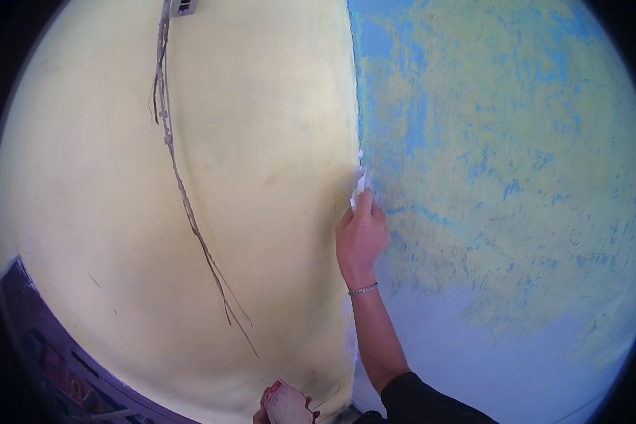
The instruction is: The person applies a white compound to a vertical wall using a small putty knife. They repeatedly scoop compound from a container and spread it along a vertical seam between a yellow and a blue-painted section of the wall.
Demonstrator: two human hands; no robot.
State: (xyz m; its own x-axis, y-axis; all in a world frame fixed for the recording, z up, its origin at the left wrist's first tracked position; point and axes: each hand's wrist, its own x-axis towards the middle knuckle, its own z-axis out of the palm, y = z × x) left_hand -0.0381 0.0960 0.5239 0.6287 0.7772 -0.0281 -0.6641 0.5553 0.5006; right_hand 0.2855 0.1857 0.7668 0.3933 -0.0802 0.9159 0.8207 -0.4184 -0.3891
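Observation:
My right hand [361, 237], with a metal bracelet at the wrist, is closed on a small white-smeared tool [360, 185], perhaps a putty blade, held against the corner seam between the cream wall [261, 106] and the mottled blue-and-yellow wall [509, 127]. White smears mark the seam just above it. At the bottom centre my left hand [262, 410] grips a pale, rounded, red-edged object [287, 404], partly cut off by the frame's edge; I cannot make out what it is.
A bundle of grey wires [184, 198] hangs down the cream wall from near a small grey box [185, 6]. At the lower left stands a dark purple structure [71, 367] with openings. The lower right wall is pale lilac.

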